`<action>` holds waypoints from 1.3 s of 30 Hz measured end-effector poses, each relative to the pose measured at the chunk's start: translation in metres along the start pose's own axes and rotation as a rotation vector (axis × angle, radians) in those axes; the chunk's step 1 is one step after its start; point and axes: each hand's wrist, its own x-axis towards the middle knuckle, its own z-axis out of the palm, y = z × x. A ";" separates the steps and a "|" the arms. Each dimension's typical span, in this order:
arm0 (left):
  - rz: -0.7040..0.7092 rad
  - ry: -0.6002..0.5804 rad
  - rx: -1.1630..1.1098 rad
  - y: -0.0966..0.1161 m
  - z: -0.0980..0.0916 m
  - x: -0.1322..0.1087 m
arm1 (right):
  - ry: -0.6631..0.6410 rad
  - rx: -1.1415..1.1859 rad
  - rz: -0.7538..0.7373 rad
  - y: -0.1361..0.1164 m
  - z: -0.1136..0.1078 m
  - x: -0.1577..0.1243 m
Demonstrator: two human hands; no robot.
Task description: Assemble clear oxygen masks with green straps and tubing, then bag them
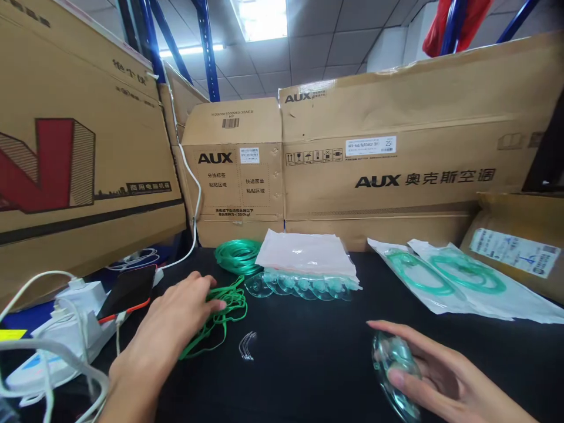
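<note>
Head view, judged from the left: the loose green cords (231, 311) lie in overlapping loops under and beyond the left hand's (176, 311) fingertips, so a tug on one strand could tighten a knot or drag its neighbours along. Some thin metal strips (247, 346) rest just right of those fingers, nearer the person than most of the loops (a trailing cord could sweep them aside). Over at the right hand (453, 376), the clear mask (399, 354) looks smooth and might slip or bend if the thumb pressed unevenly.

As for the fingers, the left ones curl loosely over the near side of the cords, thumb a little apart from the index finger and touching strands; whether they pinch any, I cannot tell. Beyond them sits a coil of green tubing (238, 257), and a row of masks (304, 286) lies between the two hands, farther off. The right fingers are partly closed, with the mask gripped between the thumb and the other fingers, the index finger stretched along its far edge.
</note>
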 end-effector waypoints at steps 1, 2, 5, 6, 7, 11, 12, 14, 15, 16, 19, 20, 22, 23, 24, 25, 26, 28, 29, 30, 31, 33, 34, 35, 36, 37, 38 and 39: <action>0.034 0.006 0.008 0.005 0.003 0.000 | 0.016 0.013 -0.016 0.000 0.003 0.001; 0.085 0.023 -0.014 0.014 0.005 0.000 | 0.053 0.031 -0.042 0.001 0.006 0.002; 0.316 0.018 -0.306 0.061 0.005 -0.012 | 0.235 0.040 -0.140 0.004 0.015 0.004; 0.391 -0.047 -0.438 0.079 0.004 -0.020 | 0.291 0.005 -0.166 0.005 0.017 0.004; 0.456 -0.142 -0.543 0.096 0.005 -0.028 | 0.329 -0.053 -0.190 0.006 0.017 0.004; 0.623 -0.353 -0.766 0.144 0.019 -0.052 | 0.361 -0.313 -0.279 0.003 0.014 0.002; 0.654 -0.387 -0.794 0.150 0.024 -0.055 | 0.351 -0.347 -0.302 0.001 0.013 0.001; 0.696 -0.437 -0.831 0.155 0.031 -0.055 | 0.334 -0.380 -0.335 -0.002 0.015 0.000; 0.707 -0.450 -0.845 0.156 0.033 -0.054 | 0.330 -0.388 -0.340 -0.004 0.016 0.000; 0.706 -0.457 -0.857 0.156 0.034 -0.052 | 0.325 -0.385 -0.329 -0.006 0.018 -0.001; 0.676 -0.498 -0.910 0.153 0.033 -0.048 | 0.360 -0.217 -0.260 -0.012 0.025 -0.002; 0.668 -0.535 -0.932 0.153 0.031 -0.048 | 0.378 -0.114 -0.238 -0.015 0.027 -0.002; 0.657 -0.610 -0.950 0.152 0.030 -0.049 | 0.405 0.073 -0.209 -0.022 0.029 -0.002; 0.651 -0.631 -0.946 0.152 0.030 -0.050 | 0.414 0.127 -0.196 -0.025 0.030 -0.002; 0.643 -0.638 -0.937 0.152 0.031 -0.051 | 0.414 0.155 -0.179 -0.029 0.031 -0.002; 0.633 -0.631 -0.928 0.153 0.032 -0.051 | 0.411 0.165 -0.158 -0.031 0.031 -0.002; 0.623 -0.624 -0.925 0.153 0.033 -0.052 | 0.404 0.174 -0.135 -0.033 0.031 -0.002; 0.616 -0.626 -0.951 0.155 0.035 -0.051 | 0.386 0.208 -0.113 -0.033 0.031 -0.002; 0.617 -0.628 -0.972 0.155 0.036 -0.049 | 0.392 0.221 -0.128 -0.032 0.031 -0.002; 0.620 -0.631 -0.998 0.155 0.037 -0.048 | 0.416 0.217 -0.162 -0.030 0.031 -0.002; 0.622 -0.637 -1.026 0.155 0.038 -0.046 | 0.452 0.185 -0.204 -0.027 0.029 -0.002; 0.629 -0.665 -1.085 0.153 0.042 -0.042 | 0.485 0.021 -0.278 -0.022 0.026 -0.002; 0.630 -0.693 -1.116 0.153 0.044 -0.040 | 0.465 -0.093 -0.298 -0.020 0.024 -0.003; 0.626 -0.726 -1.150 0.152 0.046 -0.039 | 0.428 -0.195 -0.306 -0.019 0.022 -0.003; 0.615 -0.755 -1.182 0.151 0.047 -0.038 | 0.383 -0.265 -0.303 -0.019 0.021 -0.004; 0.601 -0.776 -1.208 0.151 0.048 -0.037 | 0.349 -0.295 -0.289 -0.020 0.020 -0.005; 0.587 -0.790 -1.225 0.150 0.048 -0.036 | 0.339 -0.286 -0.266 -0.022 0.021 -0.005; 0.576 -0.796 -1.233 0.150 0.048 -0.035 | 0.352 -0.249 -0.232 -0.024 0.021 -0.005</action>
